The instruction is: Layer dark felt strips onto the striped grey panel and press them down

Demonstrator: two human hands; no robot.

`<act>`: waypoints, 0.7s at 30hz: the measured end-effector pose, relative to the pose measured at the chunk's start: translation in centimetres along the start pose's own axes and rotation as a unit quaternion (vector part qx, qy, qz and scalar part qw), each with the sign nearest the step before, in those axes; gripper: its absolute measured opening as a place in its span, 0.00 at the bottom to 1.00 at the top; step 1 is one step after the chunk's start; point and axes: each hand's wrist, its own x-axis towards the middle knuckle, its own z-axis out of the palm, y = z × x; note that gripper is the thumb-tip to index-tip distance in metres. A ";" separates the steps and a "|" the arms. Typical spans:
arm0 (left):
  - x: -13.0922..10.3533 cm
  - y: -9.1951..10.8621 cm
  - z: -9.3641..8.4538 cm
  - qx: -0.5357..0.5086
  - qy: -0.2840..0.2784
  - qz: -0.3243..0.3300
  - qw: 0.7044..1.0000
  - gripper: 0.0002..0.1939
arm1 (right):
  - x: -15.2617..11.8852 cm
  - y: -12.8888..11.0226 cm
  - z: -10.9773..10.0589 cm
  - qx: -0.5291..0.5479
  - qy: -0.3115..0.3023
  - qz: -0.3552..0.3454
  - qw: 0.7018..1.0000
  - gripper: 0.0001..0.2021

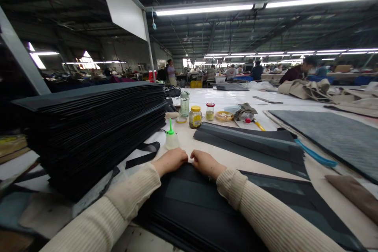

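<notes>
My left hand [172, 160] and my right hand [206, 163] are close together at the far edge of a black sheet-like panel [201, 214] that lies on a low pile in front of me. Both hands are closed, with fingers curled down at that edge; the fingertips are partly hidden. A dark grey-green strip [193, 192] runs across the panel. Just beyond my left hand stands a squeeze bottle [171, 138] with a green nozzle. Right of my right hand lie more dark panels [251, 145] with grey-green strips.
A tall stack of black panels [97, 130] rises at left, beside a black strap [144, 156]. Farther back stand a yellow-lidded jar [195, 118], a red-lidded jar [210, 112] and a clear green bottle [184, 104]. At right lie a blue strip [317, 156] and a grey felt sheet [330, 130].
</notes>
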 end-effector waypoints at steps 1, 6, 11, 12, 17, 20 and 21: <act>0.0 0.2 -0.1 0.003 -0.001 -0.002 1.000 0.10 | -0.6 0.6 -0.2 0.008 -0.005 -0.006 1.000 0.14; -0.3 1.3 0.0 -0.003 0.027 0.010 1.000 0.11 | -3.4 3.7 -1.4 0.031 -0.027 -0.004 0.999 0.10; 1.0 4.2 -0.1 0.014 0.026 0.052 0.998 0.10 | -4.9 4.0 -2.2 0.036 -0.010 -0.031 0.999 0.11; 1.1 4.5 -0.5 0.031 0.028 0.051 0.998 0.10 | -5.5 4.5 -2.5 0.035 -0.008 -0.037 0.999 0.12; -0.8 2.7 -4.2 0.087 0.085 0.011 0.993 0.11 | -11.6 11.0 -6.8 0.024 -0.028 -0.008 0.999 0.10; -3.8 1.2 -7.3 0.105 0.196 -0.043 0.974 0.13 | -17.3 13.6 -11.3 -0.026 0.069 0.007 0.997 0.12; -5.1 1.1 -8.1 0.101 0.245 -0.065 0.962 0.14 | -19.2 13.5 -12.5 -0.046 0.113 -0.005 0.993 0.13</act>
